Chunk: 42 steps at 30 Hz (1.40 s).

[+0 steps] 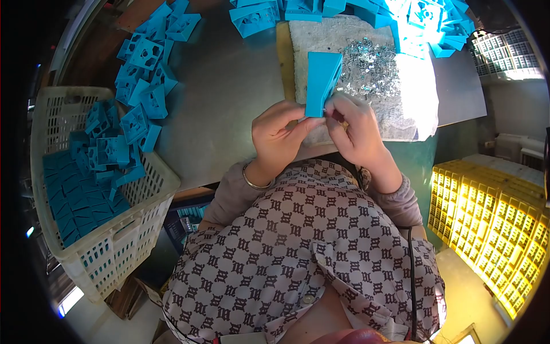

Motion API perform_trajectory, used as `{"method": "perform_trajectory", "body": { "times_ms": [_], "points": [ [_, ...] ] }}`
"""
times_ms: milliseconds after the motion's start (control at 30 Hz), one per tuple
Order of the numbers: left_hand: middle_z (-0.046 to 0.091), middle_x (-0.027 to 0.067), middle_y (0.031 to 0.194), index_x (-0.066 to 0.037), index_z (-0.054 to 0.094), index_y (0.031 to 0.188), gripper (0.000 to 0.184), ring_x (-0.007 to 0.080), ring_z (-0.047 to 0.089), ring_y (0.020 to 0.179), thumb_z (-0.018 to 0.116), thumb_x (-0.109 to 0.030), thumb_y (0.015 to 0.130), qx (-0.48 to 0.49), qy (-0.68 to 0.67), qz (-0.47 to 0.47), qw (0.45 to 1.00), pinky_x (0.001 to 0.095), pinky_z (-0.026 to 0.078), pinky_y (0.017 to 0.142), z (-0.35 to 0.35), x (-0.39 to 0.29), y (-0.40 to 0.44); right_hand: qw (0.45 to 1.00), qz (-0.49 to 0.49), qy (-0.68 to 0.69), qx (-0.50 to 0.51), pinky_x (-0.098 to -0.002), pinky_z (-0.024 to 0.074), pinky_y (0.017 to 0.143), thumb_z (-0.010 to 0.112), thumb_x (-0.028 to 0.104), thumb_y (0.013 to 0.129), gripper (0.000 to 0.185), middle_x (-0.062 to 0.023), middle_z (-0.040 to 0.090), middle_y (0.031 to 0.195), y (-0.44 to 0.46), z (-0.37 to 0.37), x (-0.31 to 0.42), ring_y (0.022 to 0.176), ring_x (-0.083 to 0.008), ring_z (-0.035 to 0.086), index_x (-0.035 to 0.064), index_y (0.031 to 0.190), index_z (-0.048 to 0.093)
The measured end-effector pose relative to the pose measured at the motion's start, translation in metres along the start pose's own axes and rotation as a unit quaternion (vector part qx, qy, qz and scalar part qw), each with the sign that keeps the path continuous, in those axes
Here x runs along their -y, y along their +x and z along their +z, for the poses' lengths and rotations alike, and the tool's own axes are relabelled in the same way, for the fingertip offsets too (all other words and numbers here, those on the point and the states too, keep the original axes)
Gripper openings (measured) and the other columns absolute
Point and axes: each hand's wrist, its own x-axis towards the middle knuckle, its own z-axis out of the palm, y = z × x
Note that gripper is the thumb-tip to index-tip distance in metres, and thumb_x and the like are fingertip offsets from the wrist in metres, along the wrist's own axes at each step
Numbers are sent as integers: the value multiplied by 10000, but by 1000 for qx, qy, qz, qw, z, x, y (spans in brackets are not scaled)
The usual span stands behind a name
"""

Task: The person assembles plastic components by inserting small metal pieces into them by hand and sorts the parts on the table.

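From here I see L hand (pixel 279 132) gripping the blue piece (pixel 321 74) above the cloth (pixel 309 34); R hand (pixel 361 129) bunched at its lower end (can't tell if gripping). Prob. fine fingertip work, needing steady L support.

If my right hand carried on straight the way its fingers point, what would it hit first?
Most likely the near end of the blue block, right by your right hand's fingertips; I can't tell whether they already touch it.
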Motion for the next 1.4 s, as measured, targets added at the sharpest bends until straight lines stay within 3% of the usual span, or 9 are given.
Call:
{"method": "perform_trajectory", "body": {
  "times_ms": [67,167,267,367,500,700,1100,1200,1400],
  "points": [
    [692,74,805,9,763,952,180,131,607,662,829,51,791,0,12,-3,1000,262,457,567,-1,-1,0,997,-10,-5,82,-442,448,544,608,72,805,126,-140,566,664,-5,-5,-9,592,-374,585,34,704,542],
    [679,55,796,20,764,962,172,103,574,666,820,57,803,2,6,-1,1000,252,421,561,0,0,-2,998,25,20,-52,-444,444,530,610,81,793,163,-140,552,622,3,1,7,572,-368,583,41,650,543],
    [689,55,812,27,765,963,165,99,575,678,813,64,809,1,6,-6,1000,245,417,575,0,0,-3,996,-3,18,90,-436,452,532,618,78,796,122,-143,585,665,-3,-9,-6,588,-361,601,40,692,566],
    [716,74,855,27,766,957,162,119,608,706,808,71,807,-7,6,-3,1000,248,448,608,2,1,-1,996,28,-12,89,-421,479,559,647,91,808,94,-135,620,722,-7,-7,-5,630,-349,630,41,739,607],
    [743,102,914,37,762,956,165,151,650,748,802,84,803,-6,82,78,994,271,490,655,-4,13,2,981,85,-153,-79,-426,529,645,702,61,822,19,-123,653,822,2,-20,-40,725,-337,663,44,815,698],
    [707,93,931,58,735,1004,187,130,643,822,779,101,828,-44,-63,-74,994,252,518,705,-1,11,-6,957,36,-283,-54,-439,530,757,722,46,813,77,-98,646,907,8,-59,-96,877,-322,660,89,870,752],
    [697,104,1021,71,704,1064,193,145,688,897,747,95,878,-61,-110,-105,987,263,563,766,-2,14,-10,928,-36,-370,-20,-417,501,748,772,43,776,91,-99,618,895,11,-61,-116,863,-302,625,57,866,762],
    [694,104,1029,73,697,1082,207,153,693,911,746,92,881,-66,-139,-104,983,270,573,788,0,13,-11,958,-23,-278,-62,-407,495,745,779,45,769,92,-96,622,896,6,-62,-108,857,-294,624,43,856,751],
    [720,126,1031,88,687,1098,166,181,708,919,706,15,950,-73,-210,-162,961,317,580,850,-2,16,-13,981,40,-164,93,-397,450,851,763,65,764,79,-68,617,862,-13,-62,-69,930,-269,611,85,840,759]
  ]
}}
